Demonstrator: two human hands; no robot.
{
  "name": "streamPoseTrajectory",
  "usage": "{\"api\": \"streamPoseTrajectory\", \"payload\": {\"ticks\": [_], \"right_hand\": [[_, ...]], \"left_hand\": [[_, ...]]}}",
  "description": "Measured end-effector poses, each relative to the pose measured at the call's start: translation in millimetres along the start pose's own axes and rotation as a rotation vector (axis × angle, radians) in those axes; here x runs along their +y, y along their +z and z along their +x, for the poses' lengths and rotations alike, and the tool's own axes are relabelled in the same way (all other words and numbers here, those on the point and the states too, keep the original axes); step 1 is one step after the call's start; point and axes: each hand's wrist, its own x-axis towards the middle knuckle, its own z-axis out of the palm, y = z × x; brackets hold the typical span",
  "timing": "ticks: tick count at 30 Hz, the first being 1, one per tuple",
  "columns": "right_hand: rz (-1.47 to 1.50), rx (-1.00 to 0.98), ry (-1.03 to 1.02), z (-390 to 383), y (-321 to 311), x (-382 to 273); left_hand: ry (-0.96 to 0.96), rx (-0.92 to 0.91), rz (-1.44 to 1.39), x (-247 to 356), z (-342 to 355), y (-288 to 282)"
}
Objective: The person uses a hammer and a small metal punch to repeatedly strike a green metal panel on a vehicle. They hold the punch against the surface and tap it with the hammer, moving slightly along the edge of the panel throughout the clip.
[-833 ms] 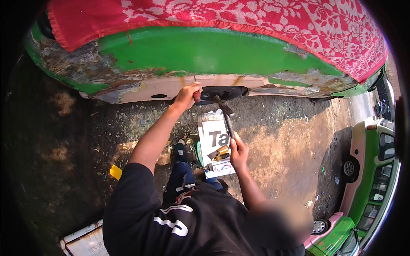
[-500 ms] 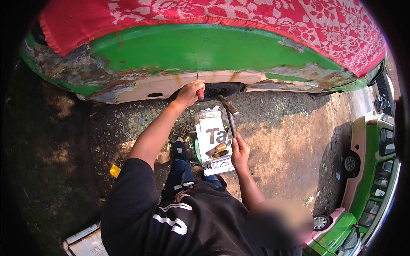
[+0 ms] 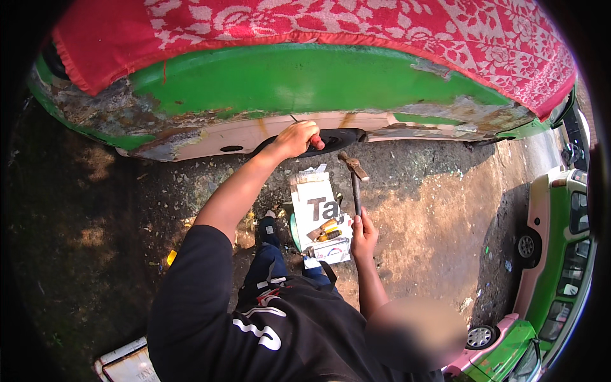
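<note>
Hammer hangs above cardboard box, near car panel.

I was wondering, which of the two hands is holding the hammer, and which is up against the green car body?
The right hand holds the hammer by its handle, head raised. The left hand grips a red-handled tool against the green car body.

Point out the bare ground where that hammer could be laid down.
Bare dirt lies right of the hammer, between the car body's rusted edge and the parked green car. Around the white box by the right hand it is crowded.
</note>
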Motion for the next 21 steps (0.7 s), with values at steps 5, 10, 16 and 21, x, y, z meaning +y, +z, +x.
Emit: {"api": "streamPoseTrajectory", "payload": {"ticks": [5,10,16,21], "right_hand": [[0.109,0.057,0.031,4.0,-8.4,0.8],[0.171,0.089,0.065,10.1,-12.2,6.4],[0.398,0.048,0.238,23.4,11.3,7.0],[0.688,0.135,0.288,30.3,41.0,-7.0]], "left_hand": [[-0.062,-0.232,-0.053,-3.7,22.4,2.7],[0.032,-0.23,0.051,-26.3,24.6,28.5],[0.085,-0.243,0.082,-33.7,34.9,46.5],[0.064,-0.208,0.038,-36.9,44.5,51.5]]}}
